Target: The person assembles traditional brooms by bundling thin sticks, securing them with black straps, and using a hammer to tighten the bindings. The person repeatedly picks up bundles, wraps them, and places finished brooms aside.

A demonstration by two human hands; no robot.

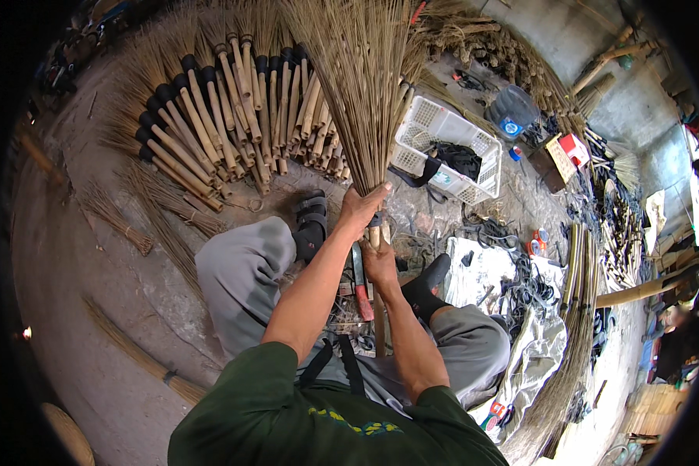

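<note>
I hold a half-made broom [357, 85] upright between my knees, its fan of thin brown bristles spreading upward. My left hand [359, 210] is closed around the neck of the bristle bundle. My right hand [380, 264] grips the wooden handle [380, 326] just below it. A knife with a red handle [362, 287] lies on the ground beside my right hand.
Many finished brooms with bamboo handles and black caps [217, 109] lie fanned out ahead. A white plastic basket [474, 147] stands to the right. Loose bristle bundles [140, 357] lie at left, bamboo sticks [575, 264] and black bands at right.
</note>
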